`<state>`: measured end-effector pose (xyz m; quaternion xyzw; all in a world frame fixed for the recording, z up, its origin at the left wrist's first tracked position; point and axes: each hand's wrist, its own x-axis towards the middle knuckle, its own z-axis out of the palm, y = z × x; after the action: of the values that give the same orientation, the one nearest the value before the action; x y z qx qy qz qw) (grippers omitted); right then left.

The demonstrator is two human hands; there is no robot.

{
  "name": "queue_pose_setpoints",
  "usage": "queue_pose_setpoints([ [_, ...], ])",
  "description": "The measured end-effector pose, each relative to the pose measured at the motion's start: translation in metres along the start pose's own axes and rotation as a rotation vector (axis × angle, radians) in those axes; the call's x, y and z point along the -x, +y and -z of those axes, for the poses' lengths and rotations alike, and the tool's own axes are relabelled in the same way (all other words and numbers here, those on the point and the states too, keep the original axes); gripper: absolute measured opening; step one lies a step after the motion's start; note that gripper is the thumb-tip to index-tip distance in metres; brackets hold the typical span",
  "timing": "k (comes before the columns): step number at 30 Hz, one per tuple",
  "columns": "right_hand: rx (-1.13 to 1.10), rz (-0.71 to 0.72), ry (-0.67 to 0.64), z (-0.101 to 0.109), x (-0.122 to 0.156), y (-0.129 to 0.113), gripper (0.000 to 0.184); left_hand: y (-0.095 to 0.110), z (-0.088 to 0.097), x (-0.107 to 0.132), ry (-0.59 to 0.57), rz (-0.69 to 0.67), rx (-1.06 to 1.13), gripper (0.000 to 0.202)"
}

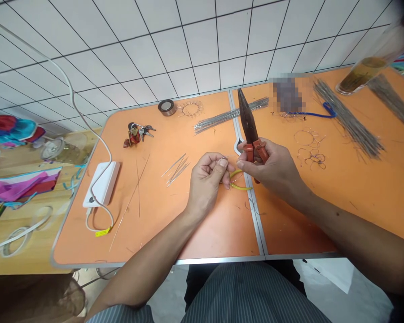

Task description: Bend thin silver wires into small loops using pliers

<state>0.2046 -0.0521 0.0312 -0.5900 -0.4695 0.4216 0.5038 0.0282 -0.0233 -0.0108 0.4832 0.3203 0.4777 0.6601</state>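
My right hand (272,168) is closed round the red handles of long-nose pliers (248,121), whose dark jaws point away from me. My left hand (207,179) pinches a thin wire bent into a small ring (222,158) between thumb and forefinger. The two hands nearly touch above the seam of the orange table (155,224). A yellow-handled tool (237,181) lies on the table just beneath them, partly hidden.
Short cut wires (177,170) and two long wires (138,184) lie left of my hands. Wire bundles (229,115) (348,117), finished rings (311,148), keys (138,133), tape roll (167,107), white power bank (101,183) with cable, and a glass (366,72) share the table.
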Motion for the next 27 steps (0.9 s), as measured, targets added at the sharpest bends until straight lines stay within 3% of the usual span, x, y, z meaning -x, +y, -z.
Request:
queue_pose_setpoints([
  [13,0.023,-0.020,-0.013,-0.0010,-0.0003,-0.0004,0.028,0.0016,-0.0010,0.0002,0.036,-0.026,-0.033,0.022],
  [27,0.028,-0.034,-0.046,0.0049,0.0003,-0.0027,0.027,0.0067,-0.0009,-0.0016,0.065,0.071,-0.045,0.019],
])
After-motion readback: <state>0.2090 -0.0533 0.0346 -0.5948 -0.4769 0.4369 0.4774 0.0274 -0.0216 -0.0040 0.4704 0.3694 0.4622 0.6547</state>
